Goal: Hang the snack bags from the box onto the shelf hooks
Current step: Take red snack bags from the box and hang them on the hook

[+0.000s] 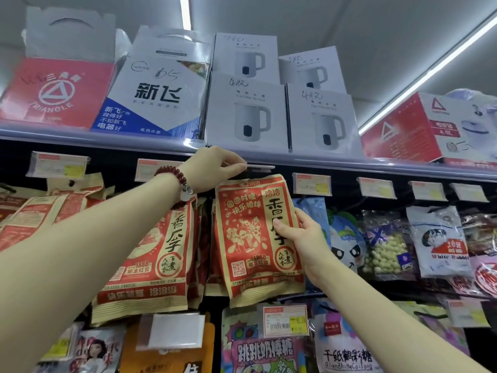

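Head view: the left hand [215, 168], at 12 o'clock, pinches the price tag holder [259, 167] at the hook's tip, fingers pressed together. The right hand [298, 232], just right of centre, grips the sunflower seed bag [250, 238] by its right edge, thumb on the front. To hang it well, I'd keep the tag lifted and line the bag's top hole with the hook before sliding it back. One bag held; two hands; four kettle boxes [246, 111] above.

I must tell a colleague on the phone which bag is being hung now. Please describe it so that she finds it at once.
Look under the top shelf carrying the white kettle boxes. Just below the left box, a red-and-tan snack bag hangs in front of its row. Unlike the similar bags to its left, the right hand grips its side while the left hand pinches the tag holder above it.
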A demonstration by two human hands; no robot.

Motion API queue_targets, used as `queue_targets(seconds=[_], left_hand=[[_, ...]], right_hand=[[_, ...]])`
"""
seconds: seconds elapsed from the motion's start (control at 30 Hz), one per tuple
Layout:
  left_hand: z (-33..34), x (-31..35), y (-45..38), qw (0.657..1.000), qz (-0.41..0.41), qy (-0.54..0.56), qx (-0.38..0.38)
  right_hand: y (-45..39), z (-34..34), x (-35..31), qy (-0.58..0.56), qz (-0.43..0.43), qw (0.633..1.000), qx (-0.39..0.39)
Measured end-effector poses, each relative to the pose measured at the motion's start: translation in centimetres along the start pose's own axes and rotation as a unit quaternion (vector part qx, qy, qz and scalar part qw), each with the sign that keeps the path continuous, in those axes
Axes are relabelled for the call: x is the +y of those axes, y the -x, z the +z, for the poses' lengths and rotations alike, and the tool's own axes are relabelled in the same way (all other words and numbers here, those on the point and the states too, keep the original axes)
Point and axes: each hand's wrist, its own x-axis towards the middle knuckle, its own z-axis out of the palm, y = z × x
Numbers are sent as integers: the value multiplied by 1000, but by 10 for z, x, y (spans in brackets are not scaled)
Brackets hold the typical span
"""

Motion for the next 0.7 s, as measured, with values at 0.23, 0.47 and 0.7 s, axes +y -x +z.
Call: queue_targets(seconds=[0.23, 0.47, 0.7], left_hand=[[3, -1, -1, 1000, 6, 10, 4], [4, 0, 2, 1000, 13, 18, 9], [13, -2, 5, 998, 40, -25, 40]], right_hand=[[-3, 4, 25, 2, 51, 999, 19], [-12, 9, 32, 10, 69, 997, 25], [-23, 14, 51, 14, 87, 996, 35]])
